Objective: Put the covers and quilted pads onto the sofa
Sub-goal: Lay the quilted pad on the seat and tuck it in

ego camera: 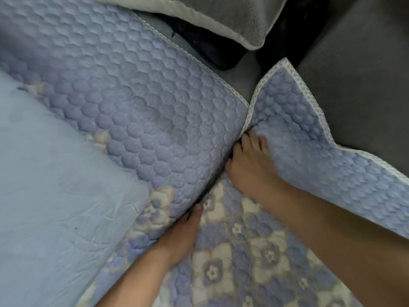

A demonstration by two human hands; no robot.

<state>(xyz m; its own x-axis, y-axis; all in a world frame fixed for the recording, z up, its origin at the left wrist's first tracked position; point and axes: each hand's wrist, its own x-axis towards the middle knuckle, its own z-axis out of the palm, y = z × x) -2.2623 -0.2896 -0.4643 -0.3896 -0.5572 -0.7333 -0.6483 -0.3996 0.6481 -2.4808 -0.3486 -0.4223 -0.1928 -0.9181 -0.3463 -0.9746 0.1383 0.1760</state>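
In the head view, I am looking down at the sofa (358, 69), whose grey fabric is showing at the upper right. The quilted pad (276, 258), blue with white flowers, is lying on the seat, and its far edge is standing up against the grey arm. A second quilted piece (124, 94) is covering the cushion on the left. My right hand (250, 165) is pressing the pad down into the gap between both pieces; its fingers are going into the fold, so I cannot tell if they are gripping the cloth or only pushing. My left hand (181, 235) is lying flat along the same gap, fingers straight, holding nothing.

I am judging that the tucking is in progress. The raised edge may spring back out if the push is too shallow, and pulling at one side may be dragging the pad crooked.
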